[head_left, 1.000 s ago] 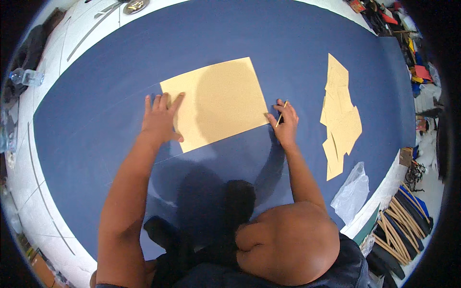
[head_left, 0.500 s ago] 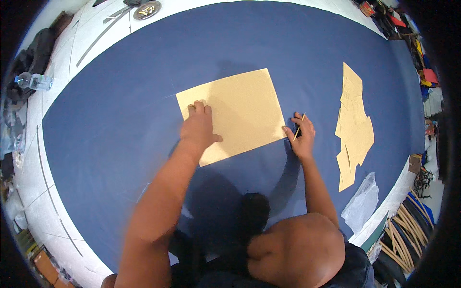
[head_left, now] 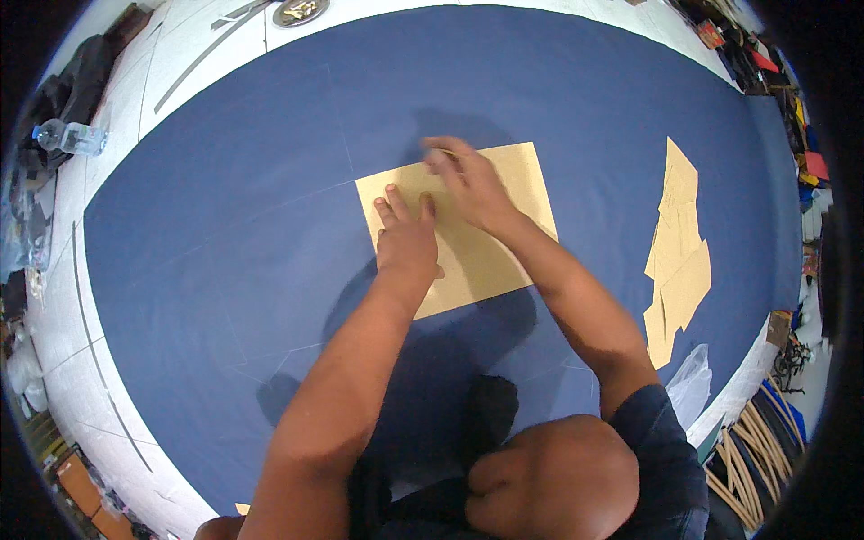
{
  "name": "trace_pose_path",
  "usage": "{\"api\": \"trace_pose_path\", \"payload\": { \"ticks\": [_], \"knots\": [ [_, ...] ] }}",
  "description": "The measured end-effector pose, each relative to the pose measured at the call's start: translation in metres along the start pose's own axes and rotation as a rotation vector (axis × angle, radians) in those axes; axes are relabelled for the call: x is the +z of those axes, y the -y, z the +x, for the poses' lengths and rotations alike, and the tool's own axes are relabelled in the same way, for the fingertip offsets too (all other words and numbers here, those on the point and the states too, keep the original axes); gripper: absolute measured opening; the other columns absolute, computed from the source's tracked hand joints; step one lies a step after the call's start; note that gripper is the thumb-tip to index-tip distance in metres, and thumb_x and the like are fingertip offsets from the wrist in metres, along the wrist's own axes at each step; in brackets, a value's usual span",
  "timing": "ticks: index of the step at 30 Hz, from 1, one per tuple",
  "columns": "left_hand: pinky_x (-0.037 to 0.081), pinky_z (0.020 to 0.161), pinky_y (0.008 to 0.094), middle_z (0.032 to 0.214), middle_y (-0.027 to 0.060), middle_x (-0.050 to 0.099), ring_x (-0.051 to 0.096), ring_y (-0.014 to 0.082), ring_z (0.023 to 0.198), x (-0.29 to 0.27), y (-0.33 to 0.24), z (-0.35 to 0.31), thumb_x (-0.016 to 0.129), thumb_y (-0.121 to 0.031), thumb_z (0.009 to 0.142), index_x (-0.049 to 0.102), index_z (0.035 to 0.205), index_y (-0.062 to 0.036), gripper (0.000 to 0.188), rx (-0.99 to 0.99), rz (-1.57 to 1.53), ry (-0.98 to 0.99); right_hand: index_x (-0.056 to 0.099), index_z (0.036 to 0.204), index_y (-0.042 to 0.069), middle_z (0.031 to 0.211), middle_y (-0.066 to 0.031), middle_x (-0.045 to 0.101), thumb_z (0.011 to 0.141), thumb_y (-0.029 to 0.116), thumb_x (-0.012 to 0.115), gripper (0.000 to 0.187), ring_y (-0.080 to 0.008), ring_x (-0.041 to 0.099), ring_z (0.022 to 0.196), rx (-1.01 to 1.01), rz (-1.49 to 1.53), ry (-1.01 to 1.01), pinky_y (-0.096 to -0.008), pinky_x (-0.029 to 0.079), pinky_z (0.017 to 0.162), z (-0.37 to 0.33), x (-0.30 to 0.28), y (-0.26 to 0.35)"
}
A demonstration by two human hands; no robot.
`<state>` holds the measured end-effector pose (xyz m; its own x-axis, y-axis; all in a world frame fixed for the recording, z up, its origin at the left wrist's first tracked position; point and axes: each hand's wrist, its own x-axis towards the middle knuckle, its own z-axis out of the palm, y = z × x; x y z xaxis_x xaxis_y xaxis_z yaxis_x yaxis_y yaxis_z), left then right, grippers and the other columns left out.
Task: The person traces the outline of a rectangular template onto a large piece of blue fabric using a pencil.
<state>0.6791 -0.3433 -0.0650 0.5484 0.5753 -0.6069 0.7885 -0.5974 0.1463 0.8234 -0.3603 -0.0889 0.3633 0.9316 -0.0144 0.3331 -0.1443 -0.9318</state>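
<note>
The tan card sheet (head_left: 472, 265) lies on blue fabric (head_left: 225, 162). The left hand (head_left: 408, 245), fingers spread on it, should press evenly against slipping; the right hand (head_left: 479, 187), blurred over the upper edge, its grip unclear, should avoid nudging it.

Toward the left edge of the white floor (head_left: 63, 342), a clear plastic bottle (head_left: 81, 139) lies on its side, blue cap outward, beside a dark heap (head_left: 81, 81). At the far edge I can see a round metal dish (head_left: 301, 11) holding small pale pieces, a grey strip (head_left: 200, 68) near it. Over by the near right corner sits a crumpled translucent bag (head_left: 692, 387), then a bundle of wooden sticks (head_left: 763, 459), with dark tangled wire (head_left: 793, 357) just beyond. Brown boxes (head_left: 79, 486) fill the near left corner.
</note>
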Motion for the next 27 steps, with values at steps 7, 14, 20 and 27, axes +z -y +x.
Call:
{"api": "trace_pose_path", "payload": {
  "ticks": [7,14,20,27],
  "knots": [
    [0.051,0.109,0.0461,0.161,0.0359,0.024,0.02,0.0533,0.151,0.007,0.004,0.009,0.092,-0.042,0.07,0.035,0.154,0.0048,0.112,0.09,0.1,0.027,0.072,0.117,0.003,0.106,-0.0163,0.074,0.101,0.022,0.064,0.027,-0.0261,0.072,0.095,-0.073,-0.083,0.194,-0.0384,0.056,0.083,0.034,0.06,0.013],
    [0.053,0.106,0.0443,0.157,0.0358,0.032,0.033,0.0506,0.147,0.007,0.003,0.005,0.091,-0.042,0.071,0.042,0.149,0.0072,0.105,0.065,0.052,-0.014,0.073,0.109,0.003,0.097,-0.0198,0.074,0.098,0.021,0.065,0.023,-0.0365,0.072,0.086,-0.102,-0.148,0.222,-0.0443,0.056,0.079,0.035,0.063,0.009],
    [0.055,0.103,0.0421,0.155,0.0371,0.035,0.041,0.0475,0.144,0.011,0.001,0.009,0.093,-0.039,0.069,0.045,0.147,0.0065,0.102,0.059,0.03,0.01,0.074,0.106,0.005,0.096,-0.0188,0.073,0.097,0.023,0.063,0.022,-0.0388,0.07,0.087,-0.162,-0.203,0.219,-0.0459,0.056,0.08,0.036,0.064,0.008],
    [0.052,0.106,0.0474,0.164,0.0377,0.01,0.019,0.0552,0.151,0.001,-0.001,0.005,0.095,-0.035,0.068,0.032,0.159,-0.0065,0.114,0.032,0.031,0.02,0.07,0.113,0.003,0.102,-0.018,0.074,0.098,0.02,0.063,0.024,-0.0365,0.071,0.089,-0.134,-0.468,0.163,-0.0413,0.056,0.08,0.028,0.024,-0.004]
  ]
}}
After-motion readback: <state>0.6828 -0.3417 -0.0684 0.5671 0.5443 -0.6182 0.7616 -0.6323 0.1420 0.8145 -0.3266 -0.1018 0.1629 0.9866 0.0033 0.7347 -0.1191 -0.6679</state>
